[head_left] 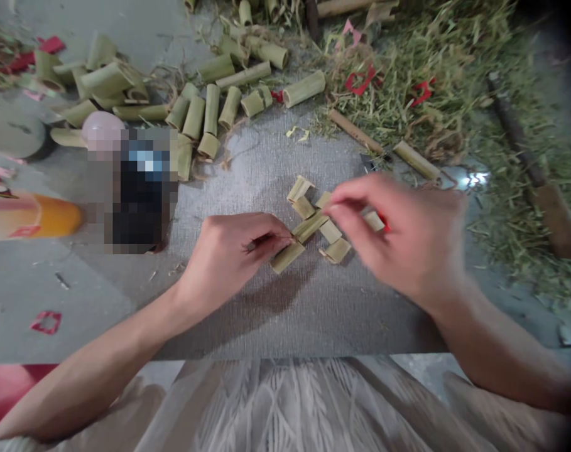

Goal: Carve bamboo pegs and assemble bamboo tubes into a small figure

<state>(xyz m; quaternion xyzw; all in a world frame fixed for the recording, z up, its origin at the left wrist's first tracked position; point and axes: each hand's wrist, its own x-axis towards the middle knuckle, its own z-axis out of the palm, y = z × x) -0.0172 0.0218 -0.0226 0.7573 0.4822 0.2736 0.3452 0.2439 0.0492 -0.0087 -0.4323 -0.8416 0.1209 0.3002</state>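
Observation:
A small figure of short split bamboo pieces lies on the grey table, its parts branching out from a longer middle piece. At its lower left, my left hand is closed in a pinch where the middle piece meets a lower bamboo piece. A thin brown bit, perhaps twine, shows by those fingertips. My right hand hovers over the figure's upper right side, thumb and finger pinched together and slightly blurred. What it holds, if anything, cannot be made out. This hand partly covers the right-hand pieces and a bit of red.
Cut bamboo tubes lie across the back left. Green shavings with red paper scraps heap at the right, beside a wooden-handled tool. An orange drink bottle and a pixelated dark object are on the left.

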